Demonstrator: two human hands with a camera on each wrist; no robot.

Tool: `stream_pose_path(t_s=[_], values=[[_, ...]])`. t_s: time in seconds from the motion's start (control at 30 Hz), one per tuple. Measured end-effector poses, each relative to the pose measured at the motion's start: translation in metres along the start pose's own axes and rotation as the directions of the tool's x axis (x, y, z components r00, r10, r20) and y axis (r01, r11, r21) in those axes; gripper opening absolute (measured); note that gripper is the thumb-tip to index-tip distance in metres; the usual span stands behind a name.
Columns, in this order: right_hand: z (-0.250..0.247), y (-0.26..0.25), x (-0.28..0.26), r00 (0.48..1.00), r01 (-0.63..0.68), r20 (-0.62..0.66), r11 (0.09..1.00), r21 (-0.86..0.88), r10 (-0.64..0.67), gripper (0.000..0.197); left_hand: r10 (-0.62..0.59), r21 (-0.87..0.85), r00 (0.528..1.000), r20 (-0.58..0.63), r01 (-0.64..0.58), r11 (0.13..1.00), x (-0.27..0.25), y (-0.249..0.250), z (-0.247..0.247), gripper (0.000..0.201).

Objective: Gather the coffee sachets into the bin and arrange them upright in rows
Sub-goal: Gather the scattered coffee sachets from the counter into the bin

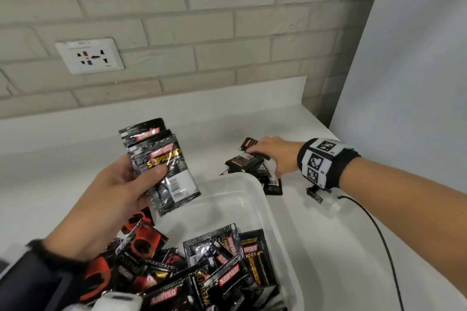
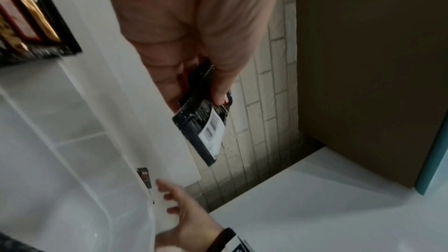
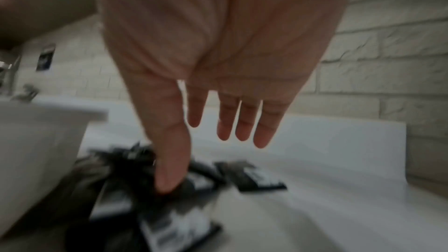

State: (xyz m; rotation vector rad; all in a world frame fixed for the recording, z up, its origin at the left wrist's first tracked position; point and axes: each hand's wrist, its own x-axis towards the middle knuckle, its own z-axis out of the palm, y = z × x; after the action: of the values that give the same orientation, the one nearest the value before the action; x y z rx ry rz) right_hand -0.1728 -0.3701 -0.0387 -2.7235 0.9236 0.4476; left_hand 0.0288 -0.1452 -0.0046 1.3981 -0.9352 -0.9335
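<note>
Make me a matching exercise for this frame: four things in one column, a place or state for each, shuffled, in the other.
Things:
1. left hand
2. right hand
3. bin
4. socket

Places or states:
A. set in the brick wall
B. holds a bunch of sachets above the bin
C. reaches, fingers open, over the pile on the counter
D. stands on the counter, loose sachets lying jumbled in it

Pairs: 1-B, 2-C, 3-D, 4-A

Head view downward over bin (image 1: 265, 199); wrist views close along each palm.
</note>
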Motion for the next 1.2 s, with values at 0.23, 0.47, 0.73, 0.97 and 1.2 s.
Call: stream_pose_path(t_s=[0.23,0.47,0.73,0.97,1.2], values=[[0.020,-0.013,0.021,0.975,0.146,0.169,0.989,0.000,-0.144,0.107,-0.089,0.224,0.992,-0.085,0.106,0.969,-0.034,-0.023,-0.033,0.069],[0.021,-0.012,0.021,0.977,0.192,0.099,0.981,-0.033,-0.188,0.081,-0.095,0.389,0.976,-0.195,0.165,0.906,-0.073,-0.048,-0.079,0.010],[0.033,-0.012,0.017,0.974,0.215,-0.060,0.974,-0.076,-0.219,0.059,0.026,0.692,0.943,-0.331,0.224,0.686,-0.090,-0.036,-0.072,0.033],[0.038,-0.018,0.010,0.966,0.141,-0.206,0.985,-0.099,-0.159,0.041,0.047,0.748,0.899,-0.435,0.332,0.575,-0.089,-0.052,-0.064,0.034],[0.021,-0.014,0.003,0.933,0.043,-0.360,0.995,0.094,-0.006,0.044,0.000,0.784,0.915,-0.403,0.345,0.516,-0.094,-0.055,-0.056,0.061]])
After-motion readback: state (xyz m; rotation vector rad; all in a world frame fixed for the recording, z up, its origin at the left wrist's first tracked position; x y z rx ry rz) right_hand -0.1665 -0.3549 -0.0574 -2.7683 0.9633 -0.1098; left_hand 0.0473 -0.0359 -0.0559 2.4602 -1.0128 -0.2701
